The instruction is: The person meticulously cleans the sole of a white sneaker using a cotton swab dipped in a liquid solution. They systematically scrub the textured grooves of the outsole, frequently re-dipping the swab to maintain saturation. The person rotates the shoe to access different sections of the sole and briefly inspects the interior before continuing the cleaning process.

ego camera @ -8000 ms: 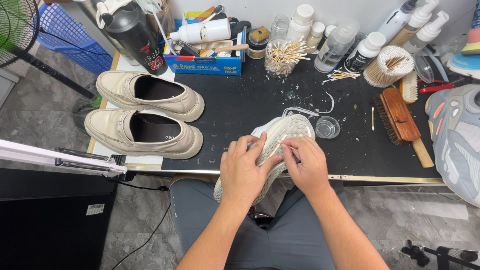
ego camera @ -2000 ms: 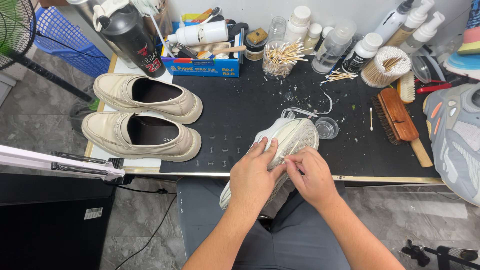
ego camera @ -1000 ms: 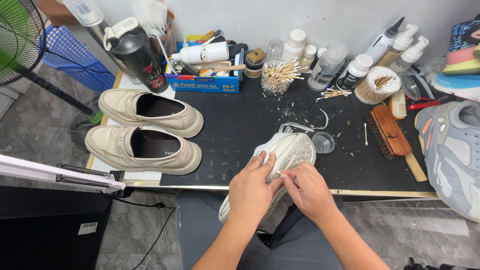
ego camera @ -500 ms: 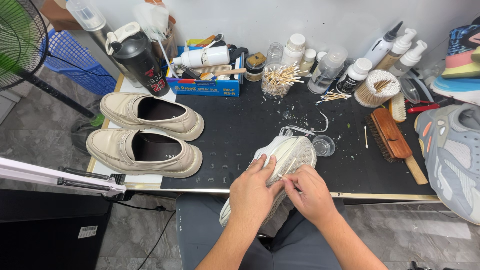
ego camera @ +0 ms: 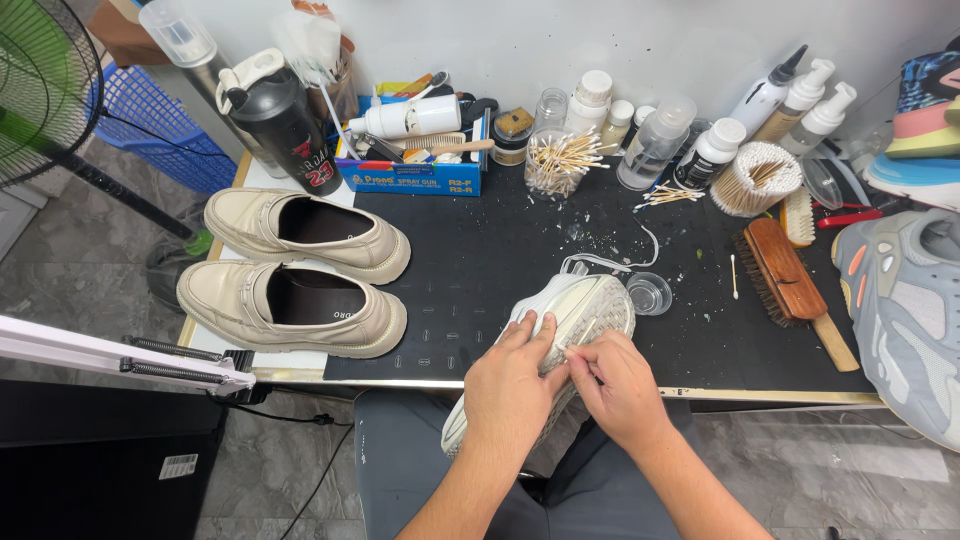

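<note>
Left of the white sneaker (ego camera: 575, 310) sit two cream loafers (ego camera: 300, 265). The sneaker lies sole-up, half off the worktop (ego camera: 480, 250) edge over the lap. The left hand (ego camera: 512, 385) grasps its sole; the right hand (ego camera: 620, 385) pinches one thin swab stick (ego camera: 578, 331) against it. The stick might snap, or the shoe slip lapward. Right of it: one small clear cup (ego camera: 651, 293), one wooden brush (ego camera: 790, 262).
</note>
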